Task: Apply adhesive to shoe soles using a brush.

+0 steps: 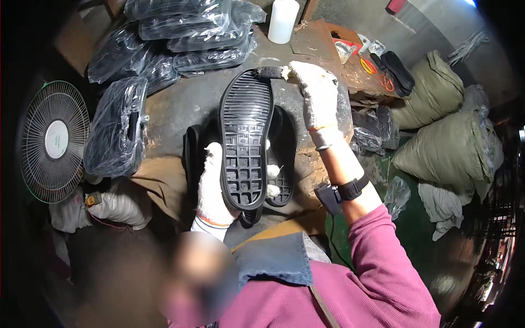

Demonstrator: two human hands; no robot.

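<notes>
A black shoe sole (pixel 247 117) stands on end in front of me, its ribbed and gridded tread facing me. My left hand (pixel 209 183), in a white knit glove, grips it from the left side, with gloved fingertips showing past its right edge. My right hand (pixel 317 93), also gloved, is closed on a small dark brush (pixel 269 72) with a pale, crusted end. The brush touches the sole's top edge. More black soles (pixel 284 142) lie behind and beside the held one, partly hidden.
Plastic-wrapped black bundles (pixel 188 33) are piled at the back left, near a round fan (pixel 56 139). A white bottle (pixel 283 22) stands at the worktable's (pixel 180 104) far edge. Orange-handled scissors (pixel 385 82) lie at the right, by stuffed green sacks (pixel 445 147).
</notes>
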